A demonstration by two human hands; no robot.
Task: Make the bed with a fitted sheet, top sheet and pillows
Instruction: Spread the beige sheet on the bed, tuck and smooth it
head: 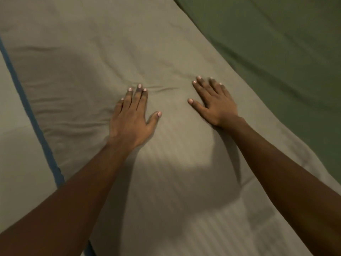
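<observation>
1. Long taupe fabric pillow lies diagonally across the view, lightly creased, filling the middle.
2. Left hand rests flat on the pillow, palm down, fingers straight and close together, thumb out; it holds nothing.
3. Right hand lies flat just beside it, apart, fingers slightly spread; it holds nothing.
4. Olive-green bed sheet lies along the pillow's right edge.
5. Narrow blue fabric strip borders the left edge; more taupe cloth lies beyond it.
</observation>
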